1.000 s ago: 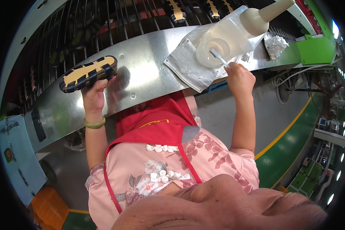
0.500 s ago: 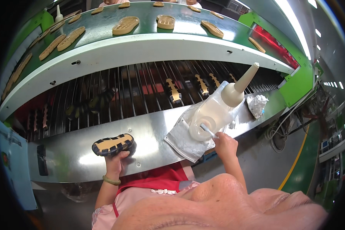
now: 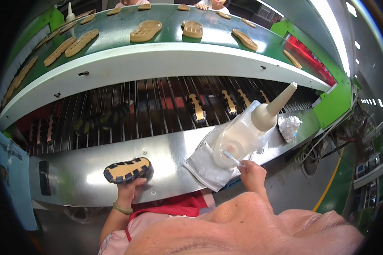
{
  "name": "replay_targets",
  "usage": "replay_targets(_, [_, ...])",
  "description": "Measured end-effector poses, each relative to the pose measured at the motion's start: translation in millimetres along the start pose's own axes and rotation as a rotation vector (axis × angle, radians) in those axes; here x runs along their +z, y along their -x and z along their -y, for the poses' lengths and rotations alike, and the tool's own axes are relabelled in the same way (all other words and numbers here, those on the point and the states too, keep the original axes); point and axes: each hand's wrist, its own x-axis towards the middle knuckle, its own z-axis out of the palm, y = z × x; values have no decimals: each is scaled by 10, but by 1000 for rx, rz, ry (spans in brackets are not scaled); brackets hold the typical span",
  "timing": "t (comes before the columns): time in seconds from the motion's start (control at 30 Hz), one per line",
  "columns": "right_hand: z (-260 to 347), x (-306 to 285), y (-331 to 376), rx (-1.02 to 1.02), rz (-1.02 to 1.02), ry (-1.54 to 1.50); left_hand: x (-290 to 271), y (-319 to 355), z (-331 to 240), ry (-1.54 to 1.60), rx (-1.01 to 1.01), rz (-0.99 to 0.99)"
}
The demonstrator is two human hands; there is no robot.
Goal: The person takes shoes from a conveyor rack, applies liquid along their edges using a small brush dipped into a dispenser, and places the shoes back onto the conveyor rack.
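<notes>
My left hand (image 3: 131,189) is closed around a sandal upper (image 3: 128,169) from below. Its tan underside faces up, with dark strap ends folded over the rim. In my right hand (image 3: 254,175) is a slim pale brush (image 3: 232,157), pinched near its end. The brush's far end is in the round opening in the side of a translucent glue bottle (image 3: 239,135), which lies tilted with its long cream nozzle (image 3: 281,100) pointing up and right. Under the bottle is a grey-white sheet (image 3: 207,166), on the metal ledge (image 3: 166,146).
Beyond the ledge, a rod conveyor (image 3: 157,102) carries several strapped uppers (image 3: 197,109). Tan soles (image 3: 146,31) lie on the green belt (image 3: 170,36) above it. Crumpled white material (image 3: 289,128) sits right of the bottle. A person's hand (image 3: 201,6) rests at the belt's far edge.
The view has shifted slightly, and the soles and uppers appear a little further right. My left hand has tilted the sandal upper slightly. The brush stays at the bottle's opening.
</notes>
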Motion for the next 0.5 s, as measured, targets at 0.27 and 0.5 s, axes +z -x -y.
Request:
replay_targets(0.27, [23, -66, -24, -21, -19, 26, -35, -4, 47, 41, -45, -4])
replay_targets(0.5, [39, -104, -34, 19, 87, 114, -92, -18, 90, 32, -5, 12])
